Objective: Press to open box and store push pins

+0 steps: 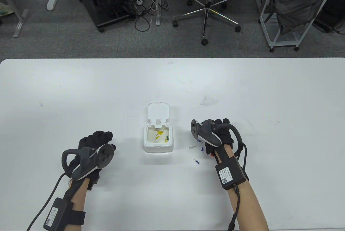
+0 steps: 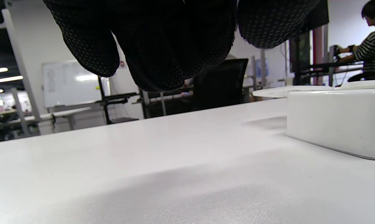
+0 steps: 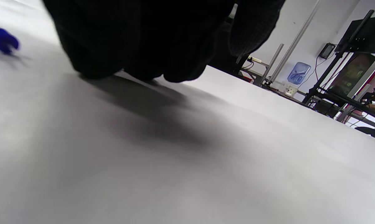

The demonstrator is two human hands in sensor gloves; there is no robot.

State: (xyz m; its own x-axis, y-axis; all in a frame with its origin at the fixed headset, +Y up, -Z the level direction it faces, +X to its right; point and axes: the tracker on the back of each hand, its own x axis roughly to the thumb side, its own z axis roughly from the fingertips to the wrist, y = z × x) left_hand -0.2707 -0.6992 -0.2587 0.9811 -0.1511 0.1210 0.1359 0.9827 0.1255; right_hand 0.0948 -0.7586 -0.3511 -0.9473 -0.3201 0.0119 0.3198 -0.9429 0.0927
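The white box (image 1: 158, 138) sits lid-open holding yellow and green push pins (image 1: 161, 135). The left hand (image 1: 93, 147) rests curled, gripping nothing. The right hand (image 1: 215, 134) curls over loose blue pins (image 1: 197, 161) on the surface (image 1: 80, 93); its grip cannot be told.

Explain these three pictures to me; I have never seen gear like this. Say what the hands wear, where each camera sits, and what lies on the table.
No robot here: a person's left hand and right hand wear black sensor gloves, each with a tracker strapped on its back. One camera looks down at the white table; the other two ride on the wrists, low over the tabletop. In the middle stands a small white box, lid open, with yellow and green pins inside. Loose blue pins lie by the right hand. Whether either hand holds anything is hidden.
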